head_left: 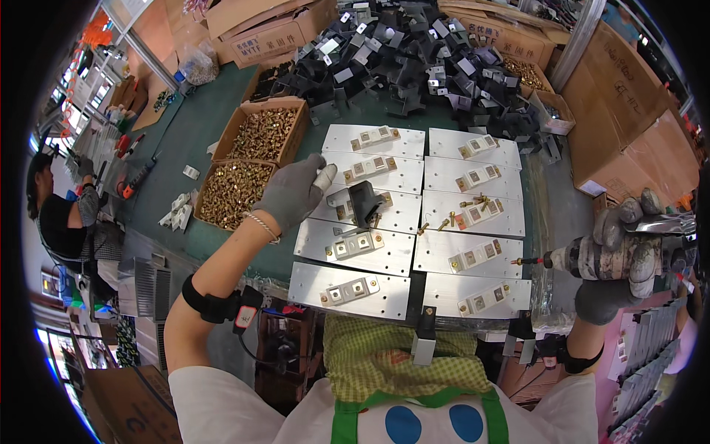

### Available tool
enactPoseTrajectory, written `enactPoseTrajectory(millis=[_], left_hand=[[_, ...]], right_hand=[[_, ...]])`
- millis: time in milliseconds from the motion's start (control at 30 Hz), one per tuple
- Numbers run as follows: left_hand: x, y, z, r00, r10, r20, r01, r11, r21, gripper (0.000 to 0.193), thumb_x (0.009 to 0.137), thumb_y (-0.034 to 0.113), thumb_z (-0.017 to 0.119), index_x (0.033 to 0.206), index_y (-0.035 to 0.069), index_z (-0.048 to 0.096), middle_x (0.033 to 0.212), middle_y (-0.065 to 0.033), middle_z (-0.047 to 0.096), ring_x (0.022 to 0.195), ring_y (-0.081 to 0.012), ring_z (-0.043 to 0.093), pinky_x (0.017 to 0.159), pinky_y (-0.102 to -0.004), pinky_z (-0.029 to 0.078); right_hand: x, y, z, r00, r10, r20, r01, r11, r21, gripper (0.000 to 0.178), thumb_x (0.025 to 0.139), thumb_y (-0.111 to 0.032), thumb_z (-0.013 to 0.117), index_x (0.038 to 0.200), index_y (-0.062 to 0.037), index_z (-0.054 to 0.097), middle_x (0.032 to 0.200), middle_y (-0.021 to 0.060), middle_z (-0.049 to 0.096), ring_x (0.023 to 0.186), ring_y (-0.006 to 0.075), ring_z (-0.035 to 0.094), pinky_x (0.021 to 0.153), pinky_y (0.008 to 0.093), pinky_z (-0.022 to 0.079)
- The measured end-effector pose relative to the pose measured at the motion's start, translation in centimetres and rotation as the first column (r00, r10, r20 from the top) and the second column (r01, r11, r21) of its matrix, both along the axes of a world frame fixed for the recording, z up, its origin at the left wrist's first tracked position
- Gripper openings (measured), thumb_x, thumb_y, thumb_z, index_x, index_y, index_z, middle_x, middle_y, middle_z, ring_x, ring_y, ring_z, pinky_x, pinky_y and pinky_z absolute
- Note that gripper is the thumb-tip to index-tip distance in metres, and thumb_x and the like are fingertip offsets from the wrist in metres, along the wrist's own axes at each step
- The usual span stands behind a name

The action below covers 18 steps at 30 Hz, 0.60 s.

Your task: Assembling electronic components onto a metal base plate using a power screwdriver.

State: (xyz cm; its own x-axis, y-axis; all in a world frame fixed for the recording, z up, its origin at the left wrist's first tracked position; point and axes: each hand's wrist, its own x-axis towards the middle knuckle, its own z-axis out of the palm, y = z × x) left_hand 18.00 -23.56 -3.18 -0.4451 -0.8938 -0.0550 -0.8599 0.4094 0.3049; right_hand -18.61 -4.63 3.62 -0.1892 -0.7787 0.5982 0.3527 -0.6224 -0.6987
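My left hand (297,186), in a grey glove with a pale fingertip, hovers over the left column of metal plates (309,231). Its fingers are curled together, and whatever they hold is hidden. Just right of it, a black bracket (363,203) rests tilted on the white block of the third plate. My right hand (612,255), also gloved, is wrapped round a worn power screwdriver (580,258) whose bit points left, with a brass-coloured tip, beside the right column of plates (510,222). Loose brass screws (447,220) lie between the two columns. Most plates carry a white block (478,175).
Boxes of brass screws (229,194) stand left of the plates. Black brackets (399,63) form a big heap at the back. A large cardboard box (629,111) stands at the right. Another person (59,207) is at the far left, near an orange-and-grey tool (137,181).
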Motion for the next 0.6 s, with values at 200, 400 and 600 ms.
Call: enactPoseTrajectory(millis=[200, 400, 600], left_hand=[[-2.3, 4.0, 0.7, 0.961, -0.194, 0.198, 0.225, 0.963, -0.150, 0.075, 0.067, 0.048, 0.067, 0.121, 0.003, 0.041, 0.105, -0.0126, 0.054, 0.097, -0.0302, 0.053, 0.078, -0.0369, 0.045], [-1.4, 6.6, 0.8, 0.987, -0.088, -0.133, 0.046, 0.956, -0.289, 0.065, 0.057, 0.027, 0.077, 0.111, 0.002, 0.049, 0.098, -0.0113, 0.056, 0.087, -0.0255, 0.058, 0.074, -0.0332, 0.047], [0.6, 17.9, 2.0, 0.796, 0.268, -0.543, 0.268, 0.649, 0.712, 0.070, 0.063, 0.030, 0.077, 0.115, -0.004, 0.045, 0.096, -0.0109, 0.057, 0.089, -0.0165, 0.055, 0.080, -0.0292, 0.044]], right_hand=[[1.5, 0.2, 0.3, 0.996, -0.063, -0.065, 0.063, 0.998, -0.002, 0.065, 0.080, -0.023, 0.057, 0.129, 0.0042, 0.025, 0.106, 0.0121, 0.044, 0.072, 0.0160, 0.041, 0.048, 0.0279, 0.040], [4.4, -0.1, 0.7, 0.993, 0.097, -0.069, -0.094, 0.995, 0.038, 0.067, 0.079, -0.023, 0.058, 0.129, -0.0011, 0.021, 0.107, 0.0090, 0.039, 0.075, 0.0155, 0.039, 0.051, 0.0282, 0.040], [4.8, -1.7, 1.7, 0.658, 0.690, -0.301, -0.651, 0.723, 0.233, 0.065, 0.078, -0.024, 0.060, 0.128, -0.0031, 0.024, 0.105, 0.0079, 0.042, 0.076, 0.0179, 0.043, 0.055, 0.0335, 0.045]])
